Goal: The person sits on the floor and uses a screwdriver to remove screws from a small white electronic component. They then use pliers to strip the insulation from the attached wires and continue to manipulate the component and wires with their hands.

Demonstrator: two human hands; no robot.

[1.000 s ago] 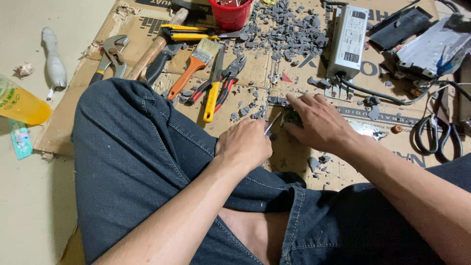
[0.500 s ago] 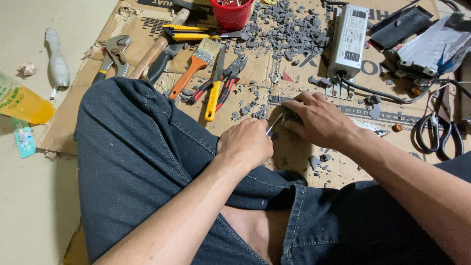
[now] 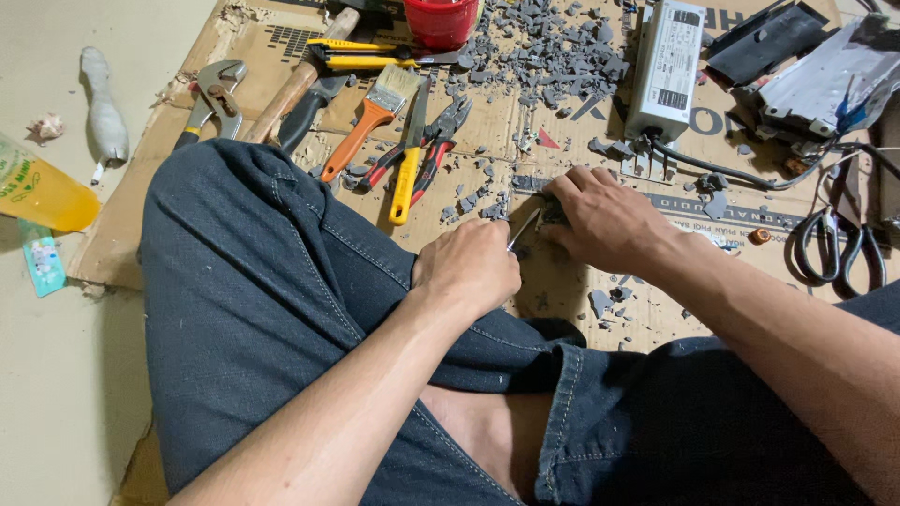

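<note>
My left hand (image 3: pixel 469 267) rests against my raised knee and grips a thin metal blade (image 3: pixel 523 230) whose tip points up and to the right. My right hand (image 3: pixel 605 220) presses down on a small dark grey piece (image 3: pixel 551 214) lying on the cardboard sheet (image 3: pixel 572 290). The blade tip touches that piece just beside my right fingers. Most of the piece is hidden under my fingers.
Grey chips (image 3: pixel 553 42) litter the cardboard. A paintbrush (image 3: pixel 370 117), a yellow-handled screwdriver (image 3: pixel 408 164), red pliers (image 3: pixel 431 150), a hammer (image 3: pixel 295 89), a utility knife (image 3: pixel 370 56), a red cup (image 3: pixel 441 19), a grey power supply box (image 3: pixel 666 66) and scissors (image 3: pixel 834 248) lie around. A yellow bottle (image 3: pixel 37 192) is at left.
Both hands have stayed at the same spot over the small piece; my right fingers have shifted slightly on it. The view has drifted a little.
</note>
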